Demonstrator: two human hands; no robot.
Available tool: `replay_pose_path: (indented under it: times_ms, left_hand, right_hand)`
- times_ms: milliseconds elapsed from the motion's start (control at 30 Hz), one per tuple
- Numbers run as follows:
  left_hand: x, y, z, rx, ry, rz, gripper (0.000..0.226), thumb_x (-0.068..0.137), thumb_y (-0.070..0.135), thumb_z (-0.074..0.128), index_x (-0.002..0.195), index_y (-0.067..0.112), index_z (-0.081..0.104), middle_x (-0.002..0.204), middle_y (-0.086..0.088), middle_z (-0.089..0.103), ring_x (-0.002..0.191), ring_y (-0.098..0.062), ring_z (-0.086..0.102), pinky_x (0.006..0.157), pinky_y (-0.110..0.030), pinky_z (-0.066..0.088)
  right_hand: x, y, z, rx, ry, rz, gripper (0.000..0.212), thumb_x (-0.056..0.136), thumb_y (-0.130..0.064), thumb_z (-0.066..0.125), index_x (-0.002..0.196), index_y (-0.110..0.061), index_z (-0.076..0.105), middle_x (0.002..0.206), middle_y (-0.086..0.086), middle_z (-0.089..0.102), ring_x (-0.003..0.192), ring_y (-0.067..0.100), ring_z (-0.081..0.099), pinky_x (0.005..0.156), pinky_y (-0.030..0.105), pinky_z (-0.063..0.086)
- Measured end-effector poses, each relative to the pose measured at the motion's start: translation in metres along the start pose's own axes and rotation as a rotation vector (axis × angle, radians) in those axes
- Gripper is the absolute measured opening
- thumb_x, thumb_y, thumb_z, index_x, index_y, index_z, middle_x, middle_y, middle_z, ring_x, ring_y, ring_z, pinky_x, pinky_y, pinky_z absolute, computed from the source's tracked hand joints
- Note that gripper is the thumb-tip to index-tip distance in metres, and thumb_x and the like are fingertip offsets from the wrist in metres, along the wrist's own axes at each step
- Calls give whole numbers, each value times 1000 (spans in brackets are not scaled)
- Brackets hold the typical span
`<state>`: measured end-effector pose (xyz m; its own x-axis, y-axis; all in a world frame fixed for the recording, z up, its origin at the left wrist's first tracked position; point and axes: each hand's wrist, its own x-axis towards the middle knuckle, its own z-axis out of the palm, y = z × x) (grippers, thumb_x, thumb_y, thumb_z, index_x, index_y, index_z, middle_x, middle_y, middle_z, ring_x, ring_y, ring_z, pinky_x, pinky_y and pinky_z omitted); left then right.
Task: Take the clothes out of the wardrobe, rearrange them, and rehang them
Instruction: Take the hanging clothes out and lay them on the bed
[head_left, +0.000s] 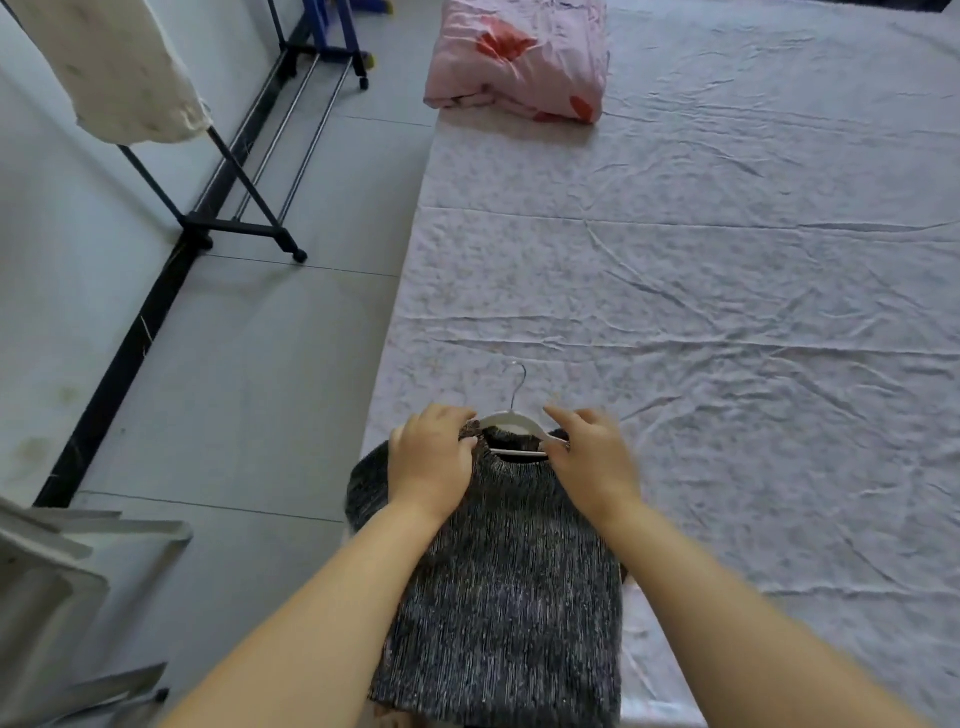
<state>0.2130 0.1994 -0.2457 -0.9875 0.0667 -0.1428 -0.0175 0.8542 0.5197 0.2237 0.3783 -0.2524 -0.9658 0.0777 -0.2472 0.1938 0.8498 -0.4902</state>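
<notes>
Grey knit sweater (504, 597) flat on the near edge of the bed (727, 312), white hanger (511, 420) inside its neckline, left hand (431, 457) pinching the collar, right hand (592, 457) gripping the hanger, cream garment (119, 67) hanging on the black rack (234, 171)

The bed (727, 312) bears a grey knit sweater (498, 597) with a white hanger (511, 420); far beyond the sweater, a folded pink quilt (519, 57).

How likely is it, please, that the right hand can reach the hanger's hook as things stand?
Probably yes: the right hand grips the hanger, and its hook lies bare on the sheet just beyond.
</notes>
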Motion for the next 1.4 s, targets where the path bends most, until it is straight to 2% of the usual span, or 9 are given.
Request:
replay_pose_path:
  times_ms: [100, 200, 300, 467, 567, 833, 1000, 1200, 1400]
  left_hand:
    - [-1, -2, 5, 34, -57, -29, 32, 91, 24, 52, 123, 24, 56, 124, 6, 57, 116, -16, 49, 98, -35, 29]
    - [-5, 1, 7, 55, -104, -46, 33, 90, 23, 52, 123, 24, 57, 125, 6, 57, 117, -15, 49, 99, -35, 32]
    - [-8, 10, 3, 78, -138, -28, 33, 91, 23, 52, 123, 25, 57, 124, 7, 57, 117, -15, 50, 100, -35, 33]
    - [-14, 42, -11, 141, -209, 78, 34, 93, 26, 50, 126, 25, 53, 125, 8, 56, 118, -14, 49, 99, -35, 33]
    - [-19, 65, -19, 223, -337, 186, 38, 94, 31, 49, 130, 25, 48, 127, 6, 54, 117, -16, 49, 99, -37, 36]
    - [-64, 132, -26, 410, -531, 692, 40, 95, 32, 47, 134, 20, 44, 134, -1, 49, 118, -22, 49, 96, -37, 43]
    - [-140, 174, -21, 492, -639, 1063, 42, 96, 33, 44, 137, 23, 38, 137, 0, 45, 121, -23, 46, 101, -37, 38]
    - [-289, 222, -10, 487, -779, 1507, 47, 95, 32, 44, 140, 24, 33, 142, 0, 39, 128, -23, 38, 105, -34, 27]
    - [-496, 225, -14, 397, -878, 1957, 46, 94, 35, 46, 138, 28, 36, 140, 5, 41, 128, -18, 38, 104, -31, 28]
  right_hand:
    - [-6, 14, 6, -20, -49, 19, 41, 93, -26, 53, 134, -26, 48, 125, -2, 51, 117, 18, 45, 83, 35, 46]
    - [-18, 29, 7, -21, -70, 41, 41, 93, -26, 54, 133, -24, 50, 123, -2, 52, 114, 17, 47, 82, 32, 46]
    - [-28, 39, 3, -9, -90, 68, 42, 91, -26, 56, 133, -24, 50, 121, -2, 53, 113, 17, 48, 87, 34, 47]
    - [-51, 45, -16, 18, -47, 126, 40, 90, -27, 57, 130, -23, 52, 121, -2, 52, 111, 17, 49, 90, 32, 46]
    - [-77, 47, -29, 15, -5, 198, 39, 91, -28, 57, 129, -23, 53, 123, -2, 51, 114, 16, 48, 90, 31, 46]
    - [-208, 53, -52, 58, 191, 572, 41, 93, -25, 53, 133, -21, 47, 134, 0, 44, 122, 19, 42, 96, 28, 40]
    - [-330, 40, -47, 103, 328, 869, 45, 93, -28, 54, 136, -22, 45, 134, 2, 42, 121, 20, 44, 99, 28, 39]
    - [-504, 8, -25, 113, 553, 1217, 44, 91, -26, 53, 134, -25, 46, 132, -1, 44, 124, 17, 42, 98, 25, 36]
    - [-691, -64, 23, 118, 791, 1590, 44, 91, -27, 51, 135, -24, 45, 131, -1, 44, 123, 17, 42, 99, 25, 35]
